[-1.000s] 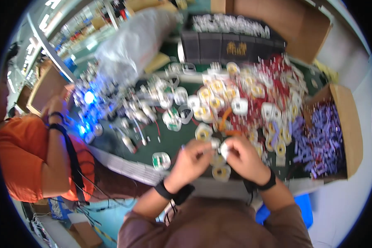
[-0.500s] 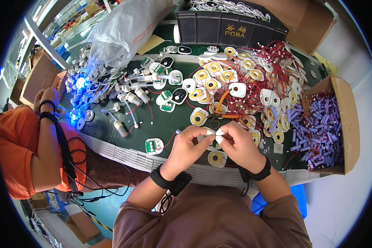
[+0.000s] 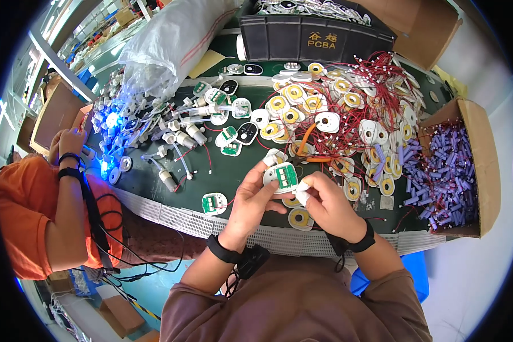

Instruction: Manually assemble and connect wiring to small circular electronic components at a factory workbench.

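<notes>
Over the table's near edge, my left hand (image 3: 251,196) grips a white plastic housing (image 3: 271,178) with a green circuit board (image 3: 288,177) set in it. The board side faces up, with the thumb on its front and fingers behind. White covers sit on some of my fingertips. My right hand (image 3: 332,206) is closed in a pinch at the housing's right edge; what lies between its fingertips is too small to make out. Just beyond are pliers with orange handles (image 3: 306,141). Another white housing with a green board (image 3: 214,203) lies left of my left hand, a red wire beside it.
White discs with yellow rings (image 3: 295,94) and red wires (image 3: 376,85) heap up beyond my hands. A cardboard box (image 3: 477,165) of purple cylinders (image 3: 447,165) stands right. Behind is a black crate (image 3: 319,43). At left, a co-worker's arm (image 3: 65,211) is near blue-lit parts (image 3: 113,121).
The housing with the green board has come up into view in my left hand, which has turned to show it. My right hand has shifted slightly to its right edge, still pinching.
</notes>
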A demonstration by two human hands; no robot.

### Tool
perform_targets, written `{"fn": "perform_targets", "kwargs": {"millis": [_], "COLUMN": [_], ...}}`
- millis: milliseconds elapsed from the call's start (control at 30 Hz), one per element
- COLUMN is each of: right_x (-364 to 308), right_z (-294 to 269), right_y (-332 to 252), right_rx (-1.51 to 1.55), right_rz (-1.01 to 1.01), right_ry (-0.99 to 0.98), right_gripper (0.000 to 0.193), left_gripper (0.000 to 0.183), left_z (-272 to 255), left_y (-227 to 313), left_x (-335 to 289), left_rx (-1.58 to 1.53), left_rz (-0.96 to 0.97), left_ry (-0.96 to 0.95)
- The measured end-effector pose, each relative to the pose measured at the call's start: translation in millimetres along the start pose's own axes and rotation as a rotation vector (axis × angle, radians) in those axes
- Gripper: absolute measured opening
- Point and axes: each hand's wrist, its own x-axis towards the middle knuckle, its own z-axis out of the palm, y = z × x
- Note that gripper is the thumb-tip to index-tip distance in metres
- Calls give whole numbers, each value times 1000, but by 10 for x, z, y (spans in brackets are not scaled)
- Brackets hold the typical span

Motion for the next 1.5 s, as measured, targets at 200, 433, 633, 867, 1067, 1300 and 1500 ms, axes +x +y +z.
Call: {"fn": "perform_targets", "kwargs": {"millis": [200,433,633,867,1067,1300,1500], "right_x": [52,21,-14,-14,-36,-19,-24], "right_z": [-14,-21,37,-7,-3,-6,-25], "right_y": [-7,-40,-72,-24,-53,-84,-52], "right_rx": [-118,-138,-196,-354,-478,-517,-525], "right_rz": [-31,-36,-43,-108,-139,-121,-136], "right_ry": [36,61,58,92,106,80,85], "right_gripper": [20,21,20,24,24,25,23], "left_gripper": [52,44,47,40,29,27,27], "left_z": [-80,-61,-73,-43,-139,-32,-37], "left_y": [-34,-82,-161,-116,-255,-194,-181], "left_x": [-44,11,26,-39,29,-31,-31], "left_rx": [126,207,223,4,50,-25,-22], "left_rz": [-5,-14,-2,-133,-68,-123,-109], "left_ry": [-157,-97,-42,-53,0,-13,-24]}}
